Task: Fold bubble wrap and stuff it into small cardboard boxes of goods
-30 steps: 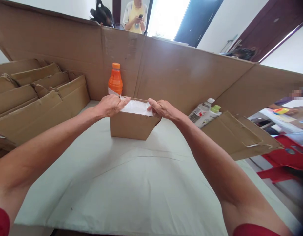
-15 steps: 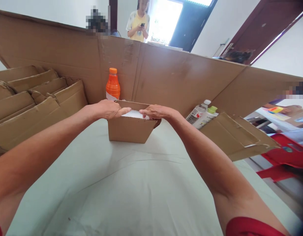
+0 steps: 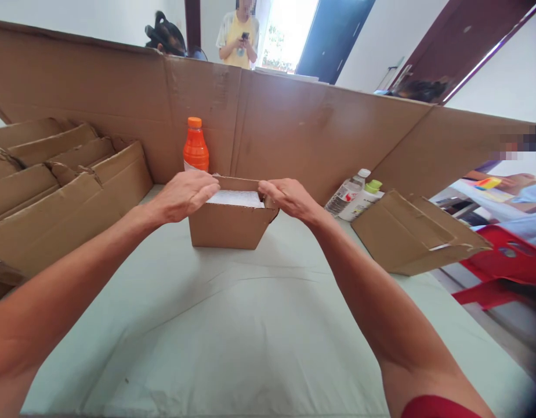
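A small open cardboard box (image 3: 227,226) stands on the white-covered table (image 3: 233,337) in front of me. White material (image 3: 235,198) fills its top. My left hand (image 3: 183,194) rests on the box's left rim, fingers curled over the edge. On the right rim sits my right hand (image 3: 288,197), its fingers over the top flap. Just behind the box stands an orange bottle (image 3: 195,148) with an orange cap.
A tall cardboard wall (image 3: 320,136) runs behind the table. Folded cardboard pieces (image 3: 54,174) are stacked at the left. Two bottles (image 3: 355,197) lie beside a flattened carton (image 3: 413,235) at the right. A person in yellow (image 3: 239,35) stands beyond the wall. A red chair (image 3: 503,270) is at the right.
Both hands stay at the box's top rim, first closing toward each other over the opening, then drawing back so more white filling shows. The camera view shifted slightly.
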### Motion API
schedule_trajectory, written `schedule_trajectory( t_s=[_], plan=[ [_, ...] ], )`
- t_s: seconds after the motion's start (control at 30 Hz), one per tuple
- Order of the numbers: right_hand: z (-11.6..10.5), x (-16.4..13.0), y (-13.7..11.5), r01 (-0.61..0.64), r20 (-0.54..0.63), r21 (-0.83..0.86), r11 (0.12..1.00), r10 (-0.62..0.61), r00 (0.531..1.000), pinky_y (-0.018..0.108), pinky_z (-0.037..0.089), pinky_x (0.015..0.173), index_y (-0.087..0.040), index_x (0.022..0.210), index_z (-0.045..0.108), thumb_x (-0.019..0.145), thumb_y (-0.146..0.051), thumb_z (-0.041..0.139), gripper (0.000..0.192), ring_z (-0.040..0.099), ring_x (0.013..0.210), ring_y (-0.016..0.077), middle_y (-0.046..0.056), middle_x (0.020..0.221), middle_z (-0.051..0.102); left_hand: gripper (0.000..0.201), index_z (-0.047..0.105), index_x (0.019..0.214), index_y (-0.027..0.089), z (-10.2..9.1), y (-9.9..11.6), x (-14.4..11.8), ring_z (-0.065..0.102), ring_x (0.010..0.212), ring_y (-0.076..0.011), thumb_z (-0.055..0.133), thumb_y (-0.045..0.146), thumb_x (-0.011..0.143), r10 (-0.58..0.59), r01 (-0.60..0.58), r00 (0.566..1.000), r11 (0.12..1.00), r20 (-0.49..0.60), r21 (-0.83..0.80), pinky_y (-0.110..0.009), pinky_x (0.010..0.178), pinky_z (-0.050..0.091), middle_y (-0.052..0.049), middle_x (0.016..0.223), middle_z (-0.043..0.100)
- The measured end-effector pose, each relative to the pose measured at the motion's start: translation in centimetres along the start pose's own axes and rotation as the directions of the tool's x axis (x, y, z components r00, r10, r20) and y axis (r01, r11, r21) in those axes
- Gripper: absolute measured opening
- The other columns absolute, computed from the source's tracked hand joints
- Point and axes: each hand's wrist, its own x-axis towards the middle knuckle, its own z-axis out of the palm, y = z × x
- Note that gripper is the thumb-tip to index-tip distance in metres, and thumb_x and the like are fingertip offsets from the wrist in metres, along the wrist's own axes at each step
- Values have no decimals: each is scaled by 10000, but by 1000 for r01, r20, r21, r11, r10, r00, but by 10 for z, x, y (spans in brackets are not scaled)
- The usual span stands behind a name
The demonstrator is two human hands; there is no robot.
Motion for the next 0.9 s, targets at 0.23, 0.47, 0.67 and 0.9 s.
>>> schedule_trajectory(
  t_s=[0.23, 0.47, 0.67, 0.9],
  plan=[
    [54, -70, 62, -169, -140, 285, 943, 216, 966, 366, 531, 784, -181, 1214, 666, 788, -404, 643, 482, 677, 1011, 260, 133, 1223, 713, 634, 542, 1383, 215, 58, -38, -73, 637, 1158, -284, 625, 412, 786, -413, 293, 885, 853, -215, -431, -453, 943, 554, -129, 1398, 597],
    [97, -77, 32, -204, -33, 304, 930, 225, 974, 381, 545, 778, -176, 1211, 608, 812, -373, 600, 445, 681, 911, 248, 103, 1119, 732, 681, 521, 1333, 169, 103, -20, -61, 659, 1055, -280, 644, 359, 691, -493, 316, 864, 695, -107, -646, -469, 923, 560, -125, 1258, 652],
    [69, -209, 39, -221, -253, 176, 959, 261, 932, 381, 551, 776, -192, 1056, 612, 873, -440, 609, 308, 670, 856, 245, 89, 979, 716, 608, 540, 1316, 218, 122, 37, -74, 629, 1151, -263, 648, 309, 725, -322, 252, 946, 644, 44, -722, -388, 893, 581, -84, 1295, 649],
    [52, -344, 71, -308, -323, 206, 929, 361, 875, 501, 466, 1075, -243, 1578, 266, 777, -696, 721, 1027, 472, 1399, 355, 167, 1563, 432, 662, 444, 1459, 275, 151, 94, -89, 564, 1291, -277, 631, 299, 825, -144, 212, 977, 513, 160, -832, -448, 1011, 533, -92, 1433, 571]
  ],
)
